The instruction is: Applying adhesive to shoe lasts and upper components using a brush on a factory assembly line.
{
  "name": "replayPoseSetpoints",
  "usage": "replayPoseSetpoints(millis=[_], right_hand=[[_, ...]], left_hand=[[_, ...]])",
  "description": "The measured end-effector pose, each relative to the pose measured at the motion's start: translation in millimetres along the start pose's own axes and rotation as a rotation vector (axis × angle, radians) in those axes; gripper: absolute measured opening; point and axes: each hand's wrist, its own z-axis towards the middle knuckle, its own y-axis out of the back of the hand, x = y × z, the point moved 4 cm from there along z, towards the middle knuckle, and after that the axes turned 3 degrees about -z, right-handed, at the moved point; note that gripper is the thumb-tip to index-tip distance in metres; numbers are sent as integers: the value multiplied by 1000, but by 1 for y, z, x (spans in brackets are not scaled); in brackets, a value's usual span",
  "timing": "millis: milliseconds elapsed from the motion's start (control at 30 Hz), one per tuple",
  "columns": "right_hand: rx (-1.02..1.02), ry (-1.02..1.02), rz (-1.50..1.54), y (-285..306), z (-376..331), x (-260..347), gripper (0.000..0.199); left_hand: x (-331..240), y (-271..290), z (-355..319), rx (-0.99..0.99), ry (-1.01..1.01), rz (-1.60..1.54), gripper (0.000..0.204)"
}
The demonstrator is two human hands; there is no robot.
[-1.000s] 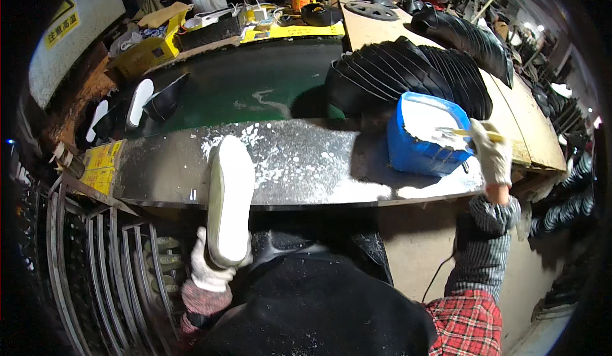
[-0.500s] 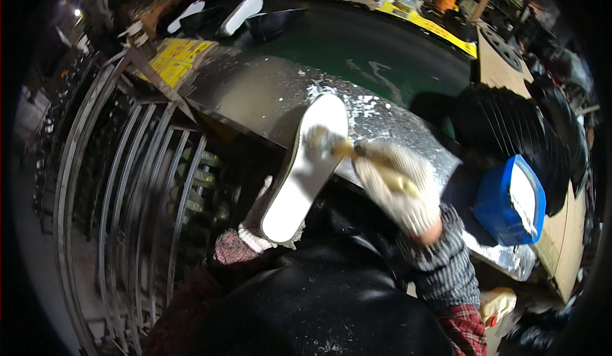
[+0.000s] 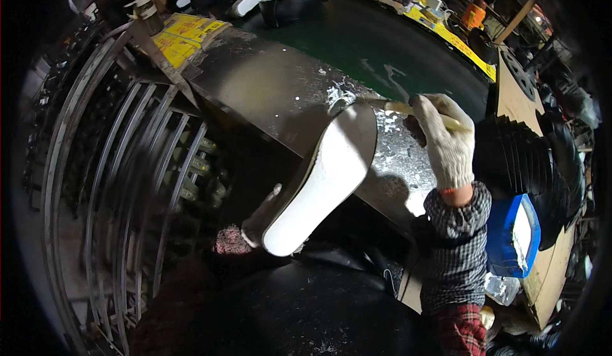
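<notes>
The right hand (image 3: 444, 140), in a white knit glove, is closed tight around a thin brush (image 3: 401, 107). The brush tip sits at the toe end of a white shoe sole (image 3: 325, 177), at about one o'clock from the sole's middle.

The left hand (image 3: 231, 241), in a speckled glove, seems to hold the sole by its heel, low at seven o'clock; I cannot tell how its fingers sit.

To do this well, I think the sole should be held steady and tilted up, and the brush should go in long, even strokes from toe to heel, right to the edges, with no thick blobs.

Under the toe is a gray metal bench (image 3: 268, 94) with white splashes. A blue glue tub (image 3: 510, 235) stands at four o'clock from the right hand, beside stacked black soles (image 3: 516, 158).
</notes>
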Motion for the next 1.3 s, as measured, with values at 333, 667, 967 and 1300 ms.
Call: replayPoseSetpoints(millis=[333,667,967,1300], right_hand=[[323,254,15,-37,-83,43,13],[425,-131,-17,3,-137,3,27],[268,-95,20,7,-87,-59,24],[379,657,-551,-26,-16,5,28]], left_hand=[[0,-17,8,166,-258,657,64],[6,-45,6,116,-216,77,52],[0,-2,-11,-92,-53,-299,69],[-11,66,-31,-269,-63,-1,76]])
